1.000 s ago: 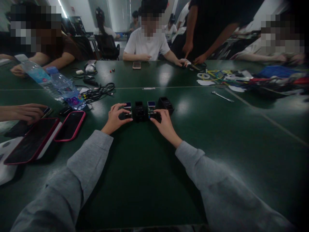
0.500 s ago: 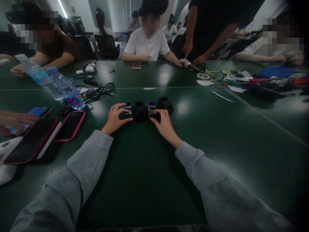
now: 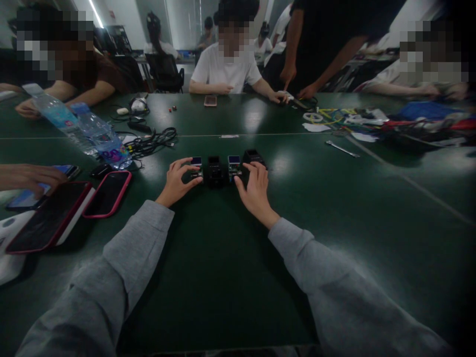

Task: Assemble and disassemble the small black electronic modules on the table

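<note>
Four small devices stand in a row on the dark green table: two green circuit boards with little screens alternate with two black housings. My left hand (image 3: 175, 182) is beside the left circuit board (image 3: 197, 166), its thumb and fingers apart around the board's left and near sides; contact is hard to make out. Between the two boards sits one black housing (image 3: 214, 171). My right hand (image 3: 256, 191) is open, with its thumb near the right circuit board (image 3: 234, 164) and its fingers in front of the other black housing (image 3: 252, 154), partly hiding it.
To the left lie a red-cased phone (image 3: 108, 194), a larger red-cased device (image 3: 50, 215) and another person's hand (image 3: 35, 179). Plastic bottles (image 3: 100, 136) and black cables (image 3: 159, 138) are beyond. A wrench (image 3: 342, 148) and piled wires (image 3: 372, 119) lie right. People sit opposite.
My right hand has opened and shifted slightly right, away from the right circuit board. My left fingers have loosened a little around the left board. The other person's hand at left has moved slightly.
</note>
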The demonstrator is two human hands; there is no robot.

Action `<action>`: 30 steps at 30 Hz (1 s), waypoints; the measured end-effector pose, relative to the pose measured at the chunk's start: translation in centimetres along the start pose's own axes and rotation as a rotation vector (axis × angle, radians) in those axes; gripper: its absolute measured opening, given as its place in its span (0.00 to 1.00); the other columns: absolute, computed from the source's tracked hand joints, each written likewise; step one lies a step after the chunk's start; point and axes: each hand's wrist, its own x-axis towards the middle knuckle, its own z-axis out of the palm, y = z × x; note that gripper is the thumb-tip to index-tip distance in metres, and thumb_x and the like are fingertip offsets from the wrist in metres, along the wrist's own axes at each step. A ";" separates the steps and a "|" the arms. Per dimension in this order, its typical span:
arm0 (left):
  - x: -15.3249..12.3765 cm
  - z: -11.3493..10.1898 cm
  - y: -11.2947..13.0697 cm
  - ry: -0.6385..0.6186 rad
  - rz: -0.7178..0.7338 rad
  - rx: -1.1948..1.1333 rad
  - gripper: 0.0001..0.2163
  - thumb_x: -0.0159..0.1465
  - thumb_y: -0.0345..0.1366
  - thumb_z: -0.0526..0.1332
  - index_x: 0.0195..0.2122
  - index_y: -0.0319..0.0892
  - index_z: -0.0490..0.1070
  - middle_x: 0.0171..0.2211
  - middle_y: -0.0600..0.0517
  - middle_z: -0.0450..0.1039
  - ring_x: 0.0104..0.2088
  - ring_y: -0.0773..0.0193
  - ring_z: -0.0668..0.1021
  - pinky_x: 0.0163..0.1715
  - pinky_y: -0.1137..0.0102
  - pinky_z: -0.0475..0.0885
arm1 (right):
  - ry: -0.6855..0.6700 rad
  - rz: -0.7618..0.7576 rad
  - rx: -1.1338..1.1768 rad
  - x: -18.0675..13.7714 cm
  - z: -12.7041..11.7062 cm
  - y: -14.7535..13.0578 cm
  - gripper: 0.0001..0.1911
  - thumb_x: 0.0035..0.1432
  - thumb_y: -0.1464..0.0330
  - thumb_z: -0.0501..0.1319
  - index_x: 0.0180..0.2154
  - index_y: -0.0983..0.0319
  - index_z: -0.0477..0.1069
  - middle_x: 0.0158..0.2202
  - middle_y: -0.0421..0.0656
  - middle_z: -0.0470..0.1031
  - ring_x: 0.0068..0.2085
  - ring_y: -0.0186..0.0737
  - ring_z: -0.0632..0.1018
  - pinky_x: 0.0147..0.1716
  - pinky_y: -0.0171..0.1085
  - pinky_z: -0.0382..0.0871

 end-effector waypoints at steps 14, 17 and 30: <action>0.0 -0.3 0.6 0.040 -0.035 -0.050 0.23 0.67 0.59 0.49 0.45 0.49 0.75 0.58 0.50 0.69 0.60 0.50 0.67 0.61 0.46 0.61 | 0.069 0.012 -0.092 1.4 -0.9 3.8 0.21 0.73 0.62 0.42 0.59 0.59 0.64 0.64 0.50 0.63 0.67 0.50 0.60 0.63 0.58 0.54; 0.0 -0.3 0.5 0.039 -0.037 -0.051 0.24 0.68 0.59 0.49 0.45 0.48 0.75 0.58 0.49 0.69 0.60 0.51 0.67 0.60 0.46 0.61 | 0.026 0.016 -0.096 1.9 -1.2 5.5 0.20 0.71 0.62 0.47 0.58 0.57 0.67 0.63 0.50 0.63 0.64 0.54 0.64 0.59 0.58 0.61; 0.1 0.4 -0.5 0.109 -0.023 0.003 0.22 0.70 0.54 0.48 0.45 0.46 0.75 0.55 0.47 0.71 0.58 0.54 0.69 0.60 0.53 0.63 | 0.138 0.142 0.073 2.0 -1.0 6.5 0.19 0.64 0.59 0.55 0.52 0.61 0.69 0.45 0.51 0.71 0.46 0.49 0.73 0.51 0.51 0.68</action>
